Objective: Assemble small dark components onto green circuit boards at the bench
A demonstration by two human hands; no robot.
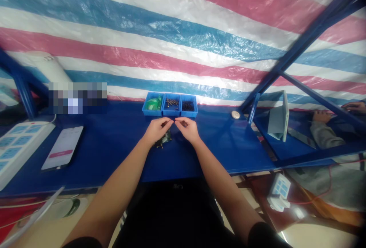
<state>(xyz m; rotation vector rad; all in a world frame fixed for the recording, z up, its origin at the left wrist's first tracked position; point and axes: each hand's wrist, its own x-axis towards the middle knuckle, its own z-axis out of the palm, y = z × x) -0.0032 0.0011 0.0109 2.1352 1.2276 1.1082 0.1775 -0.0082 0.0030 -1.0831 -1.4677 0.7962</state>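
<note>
Dark pile, gold-flecked, is seen heaped on table, partly hidden by L hand, nr. bins; details too sm. to be ID'd.

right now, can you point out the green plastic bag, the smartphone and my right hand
green plastic bag (154, 103): head view, on its crumpled middle
smartphone (63, 144): head view, on its lit screen
right hand (189, 129): head view, on the middle of the hand
</note>
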